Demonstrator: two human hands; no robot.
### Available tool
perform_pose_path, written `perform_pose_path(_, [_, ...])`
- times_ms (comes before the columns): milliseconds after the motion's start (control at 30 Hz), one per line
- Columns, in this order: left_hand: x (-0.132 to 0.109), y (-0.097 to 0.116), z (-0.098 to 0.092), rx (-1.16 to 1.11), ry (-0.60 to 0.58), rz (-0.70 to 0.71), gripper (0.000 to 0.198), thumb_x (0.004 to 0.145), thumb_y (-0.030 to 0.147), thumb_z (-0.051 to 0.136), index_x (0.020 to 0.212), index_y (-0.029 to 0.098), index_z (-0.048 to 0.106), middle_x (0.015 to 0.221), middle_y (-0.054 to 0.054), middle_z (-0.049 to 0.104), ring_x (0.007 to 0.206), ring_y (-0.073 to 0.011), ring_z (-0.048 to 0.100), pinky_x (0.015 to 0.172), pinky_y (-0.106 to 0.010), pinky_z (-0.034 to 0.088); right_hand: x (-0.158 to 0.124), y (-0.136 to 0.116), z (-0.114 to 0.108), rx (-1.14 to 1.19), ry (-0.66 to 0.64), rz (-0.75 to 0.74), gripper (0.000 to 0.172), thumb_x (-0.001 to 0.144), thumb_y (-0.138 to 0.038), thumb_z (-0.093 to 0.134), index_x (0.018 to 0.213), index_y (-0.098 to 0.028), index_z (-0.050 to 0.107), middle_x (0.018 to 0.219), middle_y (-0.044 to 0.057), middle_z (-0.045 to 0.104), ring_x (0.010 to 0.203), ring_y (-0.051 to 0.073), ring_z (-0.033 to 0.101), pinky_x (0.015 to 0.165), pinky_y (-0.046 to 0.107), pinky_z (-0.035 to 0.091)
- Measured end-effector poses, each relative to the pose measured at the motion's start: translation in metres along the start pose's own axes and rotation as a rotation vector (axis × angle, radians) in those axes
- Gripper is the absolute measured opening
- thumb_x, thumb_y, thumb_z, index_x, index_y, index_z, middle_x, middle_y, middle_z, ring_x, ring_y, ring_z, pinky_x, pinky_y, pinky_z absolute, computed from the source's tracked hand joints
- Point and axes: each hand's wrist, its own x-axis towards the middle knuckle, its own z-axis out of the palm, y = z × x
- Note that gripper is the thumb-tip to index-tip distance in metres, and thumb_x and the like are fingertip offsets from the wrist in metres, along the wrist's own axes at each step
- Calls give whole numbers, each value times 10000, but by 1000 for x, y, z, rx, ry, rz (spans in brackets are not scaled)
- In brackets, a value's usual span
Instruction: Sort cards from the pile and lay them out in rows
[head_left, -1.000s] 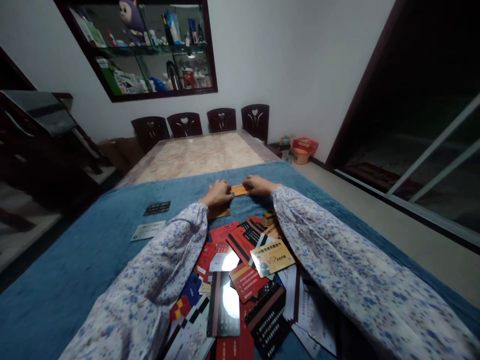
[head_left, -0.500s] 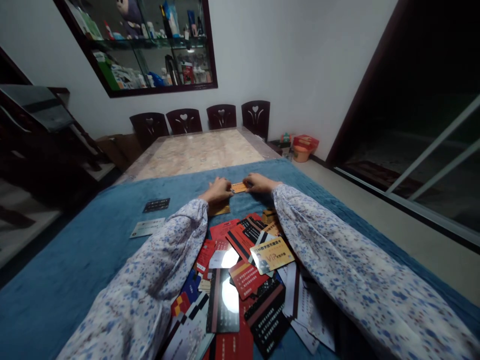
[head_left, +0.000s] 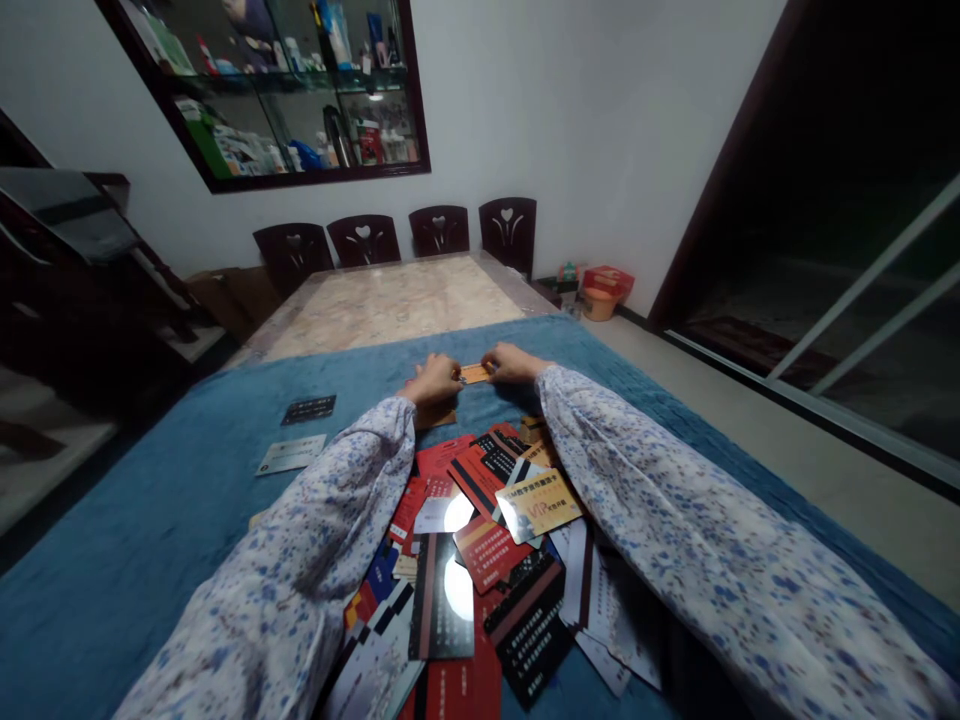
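An orange card (head_left: 474, 374) lies at the far part of the blue cloth, between my two hands. My left hand (head_left: 435, 380) has its fingers closed at the card's left end. At the right end, my right hand (head_left: 514, 363) pinches the card with bent fingers. Just below my left hand is a gold card (head_left: 436, 415), partly covered by the hand and sleeve. Closer in, a loose heap of cards spreads between my forearms, with a gold VIP card (head_left: 540, 505), a red card (head_left: 491, 550) and a black striped card (head_left: 442, 597) among them.
A black card (head_left: 308, 410) and a white card (head_left: 291, 455) lie apart on the left of the blue cloth (head_left: 150, 560). Beyond the cloth is the bare tabletop (head_left: 405, 295). Dark chairs (head_left: 364, 241) line the far side.
Both hands stay at the two ends of the orange card, hardly moved. The whole view has shifted slightly; the cards lie as before.
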Motion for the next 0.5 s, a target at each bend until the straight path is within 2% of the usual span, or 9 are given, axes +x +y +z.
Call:
perform_pose_path(200, [-1, 1, 0, 13, 2, 1, 304, 820, 261, 604, 1093, 219, 730, 1227, -115, 677, 1255, -348, 493, 1017, -519, 458, -5, -2, -3, -4, 0, -13, 333, 857, -287, 678, 1155, -174, 777, 1191, 126, 725, 1048, 245, 681, 869, 236, 477])
perform_pose_path(500, [-13, 1, 0, 57, 100, 104, 250, 857, 249, 585, 1054, 183, 725, 1257, -161, 644, 1280, -367, 442, 1010, -553, 389, -8, -6, -6, -6, 10, -2, 439, 852, -288, 687, 1272, -162, 721, 1209, 143, 716, 1078, 254, 672, 888, 252, 484])
